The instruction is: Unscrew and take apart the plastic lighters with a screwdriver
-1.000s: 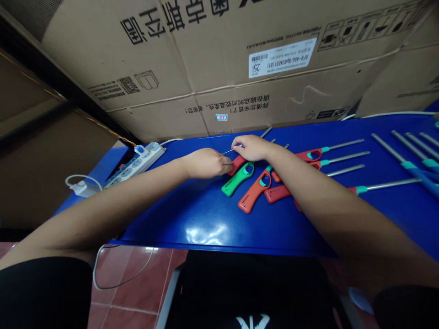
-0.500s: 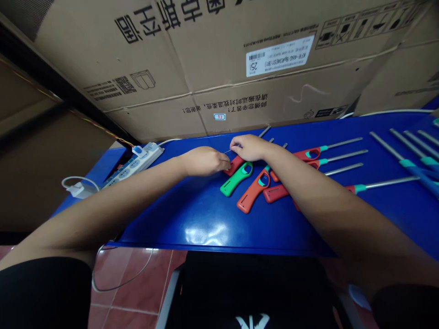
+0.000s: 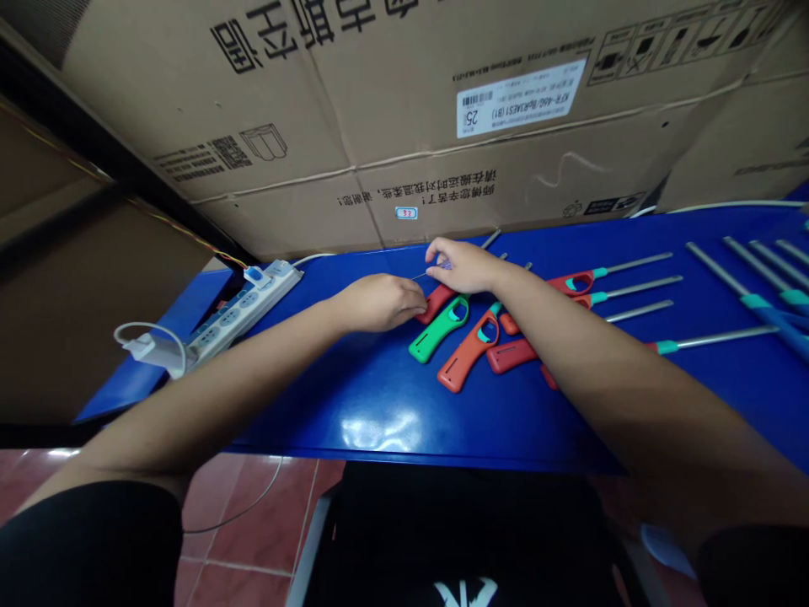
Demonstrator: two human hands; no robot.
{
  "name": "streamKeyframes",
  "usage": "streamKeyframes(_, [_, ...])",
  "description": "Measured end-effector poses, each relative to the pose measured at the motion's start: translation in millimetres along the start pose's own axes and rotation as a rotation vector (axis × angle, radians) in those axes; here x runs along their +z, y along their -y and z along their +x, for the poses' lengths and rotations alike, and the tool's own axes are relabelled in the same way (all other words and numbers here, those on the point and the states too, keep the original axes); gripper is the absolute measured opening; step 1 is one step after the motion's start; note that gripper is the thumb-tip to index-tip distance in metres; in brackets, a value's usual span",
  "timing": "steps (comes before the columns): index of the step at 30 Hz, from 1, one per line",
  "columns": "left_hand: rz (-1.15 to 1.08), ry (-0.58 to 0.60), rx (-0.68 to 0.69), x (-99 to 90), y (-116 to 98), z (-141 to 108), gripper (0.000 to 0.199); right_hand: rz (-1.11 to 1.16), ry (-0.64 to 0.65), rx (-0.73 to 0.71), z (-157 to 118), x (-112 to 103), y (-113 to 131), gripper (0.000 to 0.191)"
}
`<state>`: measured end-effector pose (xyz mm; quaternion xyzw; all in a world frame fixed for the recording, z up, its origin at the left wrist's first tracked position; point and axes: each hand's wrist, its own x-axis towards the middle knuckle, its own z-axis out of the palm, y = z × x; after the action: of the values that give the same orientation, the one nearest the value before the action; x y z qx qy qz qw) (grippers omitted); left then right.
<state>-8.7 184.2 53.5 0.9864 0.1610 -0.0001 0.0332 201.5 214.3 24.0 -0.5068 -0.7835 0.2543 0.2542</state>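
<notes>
In the head view, the person's left hand [image 3: 385, 302] lies at the butt end of a long-nosed lighter with a curved red plastic handle [image 3: 437, 302], near the back of a glossy blue surface [image 3: 354, 388]. Its fingers are curled and meet the handle's end, probably to steady it; the thumb side is hidden, so whether that grip is clamped cannot be told.

The right hand [image 3: 466, 265] is just beyond the handle, its grip closed on a slim tool with a purple handle and a thin metal shaft [image 3: 446, 265]. The shaft points toward the left hand, lying low and nearly level; held so, it seems kept close to the lighter's butt. Whether the tip touches the plastic is too small to tell.

Just beside the red handle lies a lighter with a bright green plastic handle [image 3: 437, 330], then one with an orange plastic handle [image 3: 463, 364]. Their butts face the person and their nozzles point away, presumably leaving the handle ends within easy reach. The right forearm crosses over a darker red plastic handle [image 3: 509, 357] and hides part of it. A white plastic power strip [image 3: 246, 309] stands well apart at the left, perhaps to leave the middle for the hands.
</notes>
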Motion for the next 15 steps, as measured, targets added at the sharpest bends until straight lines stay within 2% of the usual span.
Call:
streamKeyframes(4, [-0.057, -0.18, -0.388, 19.5, -18.6, -7.0, 0.039, 0.158, -0.107, -0.004, 1.2, -18.6, 3.7, 0.014])
streamKeyframes(6, [-0.056, -0.201, -0.498, 26.7, -25.4, -9.1, 0.038, 0.231, -0.27, -0.061, -1.3, -29.5, 10.9, 0.023])
streamKeyframes(8, [-0.075, -0.209, -0.55, 30.2, -28.3, -10.6, 0.03, 0.261, -0.406, -0.161, -6.1, -35.3, 20.1, 0.034])
streamKeyframes(9, [-0.094, -0.222, -0.571, 30.8, -28.3, -11.4, 0.028, 0.268, -0.404, -0.212, -9.0, -35.4, 24.9, 0.037])
streamKeyframes(13, [-0.189, -0.281, -0.627, 31.2, -24.5, -14.1, 0.024, 0.285, -0.154, -0.38, -18.6, -21.1, 40.1, 0.032])
streamKeyframes(15, [-0.216, -0.298, -0.633, 32.3, -22.7, -14.8, 0.023, 0.223, -0.121, -0.449, -20.7, -12.2, 44.5, 0.028])
